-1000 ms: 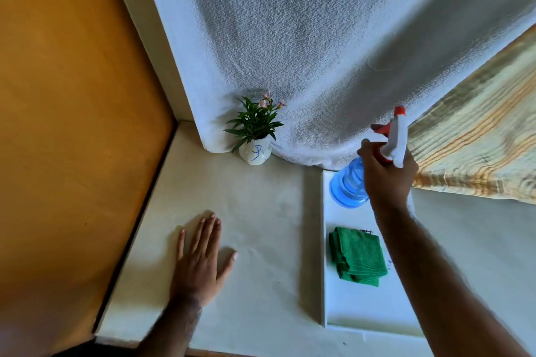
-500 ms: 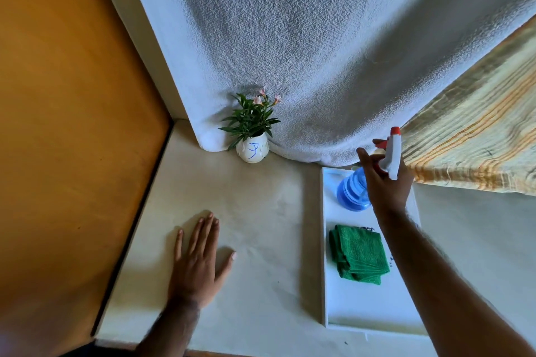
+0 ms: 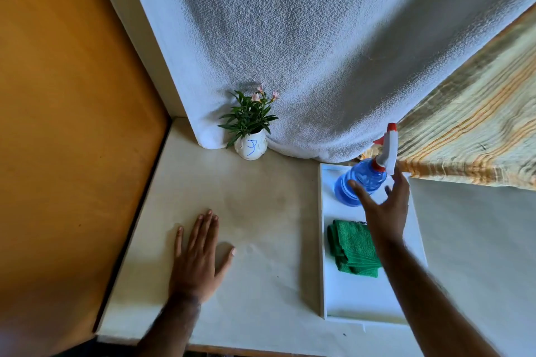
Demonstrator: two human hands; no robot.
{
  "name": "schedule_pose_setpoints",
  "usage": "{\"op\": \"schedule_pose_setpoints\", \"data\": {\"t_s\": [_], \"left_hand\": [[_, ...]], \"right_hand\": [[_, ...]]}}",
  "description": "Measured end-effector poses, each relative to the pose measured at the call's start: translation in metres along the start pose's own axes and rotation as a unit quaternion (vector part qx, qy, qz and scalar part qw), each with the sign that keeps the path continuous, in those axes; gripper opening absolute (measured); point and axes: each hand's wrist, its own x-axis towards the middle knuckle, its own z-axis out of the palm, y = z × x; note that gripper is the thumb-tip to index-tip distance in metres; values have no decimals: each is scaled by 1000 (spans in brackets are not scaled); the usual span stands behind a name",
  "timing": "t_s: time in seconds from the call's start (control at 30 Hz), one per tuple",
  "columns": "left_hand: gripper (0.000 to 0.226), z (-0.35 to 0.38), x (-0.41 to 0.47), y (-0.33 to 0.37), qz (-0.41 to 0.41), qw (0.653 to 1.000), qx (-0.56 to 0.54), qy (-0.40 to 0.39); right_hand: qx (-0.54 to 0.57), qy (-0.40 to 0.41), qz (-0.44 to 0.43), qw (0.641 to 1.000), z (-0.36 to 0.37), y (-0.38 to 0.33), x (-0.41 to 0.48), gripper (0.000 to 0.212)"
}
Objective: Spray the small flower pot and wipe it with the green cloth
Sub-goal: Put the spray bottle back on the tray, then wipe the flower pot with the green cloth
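A small white flower pot [image 3: 251, 148] with a blue mark and a green plant with pink blooms stands at the back of the table against the white cloth. The blue spray bottle [image 3: 361, 180] with a white and red trigger head stands on the far end of the white tray [image 3: 342, 295]. My right hand [image 3: 381, 206] hovers just in front of the bottle, fingers spread, holding nothing. The folded green cloth [image 3: 349, 249] lies on the tray, partly under my right forearm. My left hand [image 3: 198, 252] rests flat on the table, fingers apart.
A white towel-like cloth [image 3: 319, 52] hangs behind the table. A striped yellowish fabric [image 3: 475, 130] hangs at the right. An orange wall [image 3: 63, 113] borders the table on the left. The table's front edge [image 3: 232, 348] runs along the bottom.
My right hand lowered the spray bottle onto the tray's far end and let go of it; its fingers are now spread. My left hand has stayed flat on the table.
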Motion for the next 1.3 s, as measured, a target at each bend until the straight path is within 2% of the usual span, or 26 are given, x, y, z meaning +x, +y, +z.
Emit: {"op": "schedule_pose_setpoints", "data": {"t_s": [0.07, 0.13, 0.3, 0.4, 0.5, 0.67, 0.8, 0.9, 1.03, 1.13, 1.3], "left_hand": [[87, -1, 0, 1, -1, 1000, -7, -4], [87, -3, 1, 3, -7, 1000, -11, -10], [85, -9, 1, 6, -15, 1000, -18, -11], [84, -9, 2, 6, -14, 1000, -16, -6], [84, -8, 2, 5, -12, 1000, -12, -6], [85, -6, 1, 4, -8, 1000, -10, -5], [85, -5, 1, 4, -6, 1000, -11, -8], [85, -4, 2, 3, -5, 1000, -8, -10], [85, -2, 1, 1, -2, 1000, -5, -14], [85, -1, 0, 1, 3, 1000, -6, -2], [86, -1, 0, 3, 3, 1000, 4, -1]], "right_hand": [[-53, 3, -37, 998, -9, 20, -35, 84], [-123, -54, -106, 985, -22, 42, -68, 85], [-261, -191, -283, 903, -45, 88, -104, 86], [-319, -228, -298, 870, -47, 94, -103, 74], [-346, -226, -276, 868, -44, 92, -95, 71], [-349, -215, -237, 881, -40, 83, -94, 78], [-316, -180, -196, 911, -43, 59, -101, 80], [-252, -173, -239, 922, -30, 27, -101, 80], [-195, -220, -346, 891, 25, -26, -88, 52], [-187, -251, -417, 853, 78, -60, -64, 49], [-232, -243, -496, 800, 138, -93, -23, 46]]}}
